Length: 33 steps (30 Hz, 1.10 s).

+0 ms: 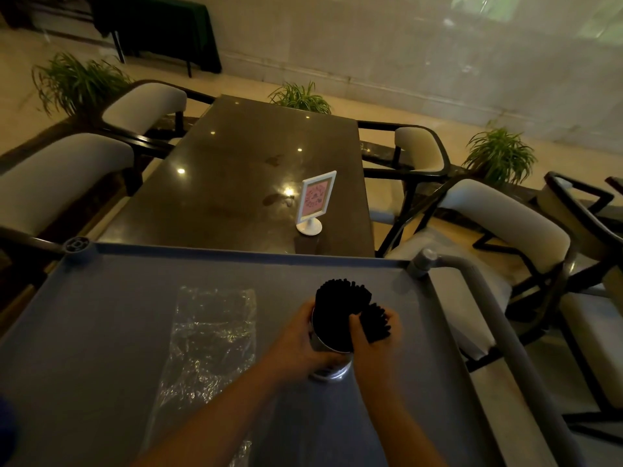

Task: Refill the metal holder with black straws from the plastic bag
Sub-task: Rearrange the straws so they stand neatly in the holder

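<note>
A round metal holder stands on the grey cart top, packed with upright black straws. My left hand wraps around the holder's left side. My right hand grips a smaller bundle of black straws that leans against the right of the holder's rim. A clear plastic bag lies flat on the cart to the left of the holder; it looks empty.
The cart has a raised rim and a grey tubular handle on the right. Beyond it is a dark glossy table with a white sign stand. Cushioned chairs and potted plants surround the table.
</note>
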### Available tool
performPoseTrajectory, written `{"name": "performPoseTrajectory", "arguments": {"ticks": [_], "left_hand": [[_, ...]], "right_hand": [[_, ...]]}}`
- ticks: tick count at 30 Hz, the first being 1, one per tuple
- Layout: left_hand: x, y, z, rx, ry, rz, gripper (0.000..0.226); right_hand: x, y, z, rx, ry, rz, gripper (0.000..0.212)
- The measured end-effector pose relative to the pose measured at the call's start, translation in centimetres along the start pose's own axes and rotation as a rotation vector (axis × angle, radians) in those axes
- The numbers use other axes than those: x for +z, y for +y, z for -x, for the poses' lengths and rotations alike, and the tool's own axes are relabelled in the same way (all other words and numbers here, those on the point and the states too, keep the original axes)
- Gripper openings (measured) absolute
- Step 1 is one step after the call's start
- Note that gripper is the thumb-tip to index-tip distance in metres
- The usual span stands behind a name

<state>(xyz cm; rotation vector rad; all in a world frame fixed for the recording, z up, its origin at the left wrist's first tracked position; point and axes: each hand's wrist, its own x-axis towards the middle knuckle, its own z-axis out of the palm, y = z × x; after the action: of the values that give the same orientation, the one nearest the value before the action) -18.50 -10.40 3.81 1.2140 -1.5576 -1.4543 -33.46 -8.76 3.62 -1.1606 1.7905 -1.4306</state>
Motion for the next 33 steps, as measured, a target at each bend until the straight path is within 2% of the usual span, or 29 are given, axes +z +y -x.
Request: {"name": "performPoseTrajectory", "arguments": {"ticks": [2,5,9,11,14,16,23,26,30,33], "left_hand": [[0.0,0.0,0.1,-0.006,-0.006,-0.011,0.086],[-0.1,-0.1,0.0,-0.005,-0.012,-0.007,0.091],[-1.2,0.0,-0.2,-0.025,-0.083,0.016,0.092],[-1.9,0.2,-0.3,-0.047,-0.129,0.018,0.092],[-2.6,1.1,-0.7,-0.075,-0.189,0.039,0.093],[-2.7,1.8,-1.2,-0.079,-0.199,0.034,0.095],[-2.6,2.6,-2.7,-0.078,-0.056,-0.006,0.051],[-2.0,2.4,-2.8,-0.082,-0.01,-0.029,0.042],[-1.6,2.8,-2.9,-0.081,0.062,-0.032,0.038],[-1.7,2.6,-2.9,-0.064,0.119,-0.051,0.026]], "right_hand": [[0.3,0.6,0.1,0.054,-0.061,-0.026,0.025],[0.2,0.6,0.0,0.029,-0.096,-0.007,0.028],[-1.1,0.3,-0.2,0.041,-0.151,-0.102,0.061],[-1.8,0.2,-0.7,0.063,-0.279,-0.097,0.078],[-2.1,-0.2,-1.6,0.099,-0.502,-0.087,0.075],[-2.0,-0.6,-1.9,0.124,-0.546,-0.087,0.077],[-2.2,-3.1,-1.7,0.131,-0.668,-0.143,0.075],[-2.3,-3.6,-1.1,0.129,-0.705,-0.155,0.074],[-2.4,-5.1,-1.5,0.114,-0.727,-0.142,0.088],[-2.3,-4.9,-1.1,0.082,-0.722,-0.171,0.099]]}}
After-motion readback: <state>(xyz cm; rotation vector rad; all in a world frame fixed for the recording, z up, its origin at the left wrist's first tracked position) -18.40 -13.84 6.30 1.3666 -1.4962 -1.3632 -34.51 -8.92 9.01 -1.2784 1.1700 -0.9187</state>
